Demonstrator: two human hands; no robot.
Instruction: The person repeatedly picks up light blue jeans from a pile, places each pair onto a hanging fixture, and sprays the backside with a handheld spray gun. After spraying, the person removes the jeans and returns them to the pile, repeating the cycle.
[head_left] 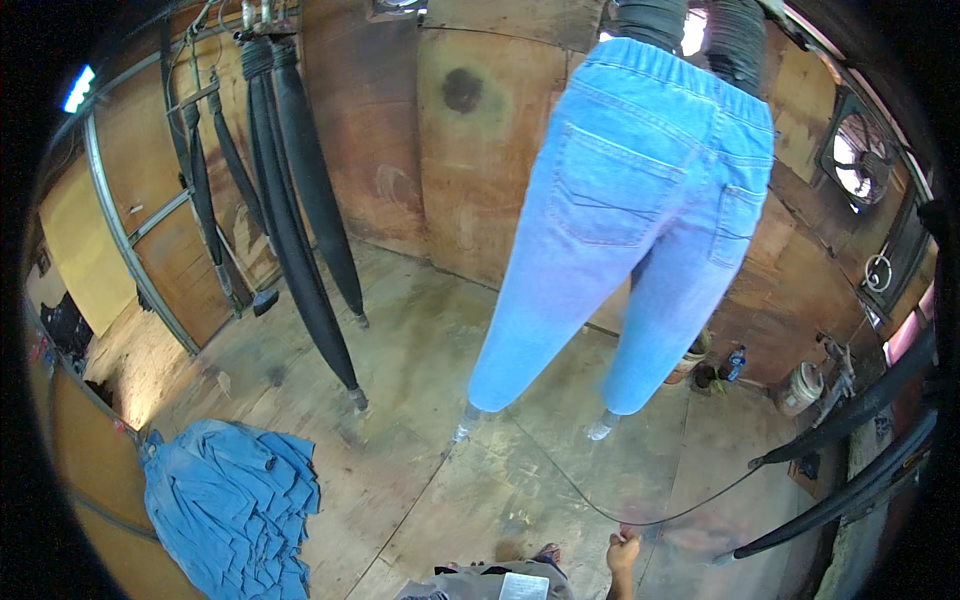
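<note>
A pair of light blue jeans (610, 210) with an elastic waist hangs stretched over a two-legged form, its back pockets toward me. The dark wrapped top of the form (735, 45) shows above the waistband, and pale tips stick out below both hems. My right hand (622, 550) is low in front of the jeans, fingers curled closed. Whatever it grips is too small and blurred to make out. A thin dark hose (590, 505) sags past just beyond this hand, apparently touching it. My left hand is out of view.
A heap of blue jeans (235, 505) lies at the lower left. Long black leg forms (300, 210) hang at the left; more dark forms (850, 490) slant in at the right. A fan (860, 155) sits in the right wall. A bucket (800, 388) and a blue bottle (736, 363) stand near that wall.
</note>
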